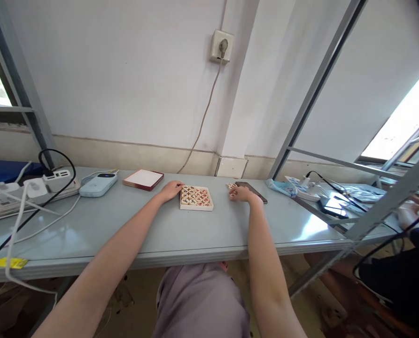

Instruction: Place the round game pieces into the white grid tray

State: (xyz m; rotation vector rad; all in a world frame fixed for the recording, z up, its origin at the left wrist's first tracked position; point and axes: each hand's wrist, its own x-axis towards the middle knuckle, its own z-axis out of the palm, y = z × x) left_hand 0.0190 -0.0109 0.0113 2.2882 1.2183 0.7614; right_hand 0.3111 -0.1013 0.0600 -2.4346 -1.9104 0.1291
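Surface: pale grey folding table [191,230] against a white wall, with a wall socket [222,45] above
Left hand [170,191]: extended, fingers at left edge of tray
Right hand [243,193]: fingers curled at a loose cream game piece [231,186], grip unclear
Hands: apart, tray between them
Tray: square wooden tray [196,208], mid-table, right of red-edged white box [143,180]
Tray contents: cream game pieces [194,196], red and black characters
Right of right hand: dark tablet [253,191], touching hand
Table left: pale blue power bank [97,184], white power strip [26,192]
Far right: co-worker's hand [408,213], on separate table, near black phone [332,211]
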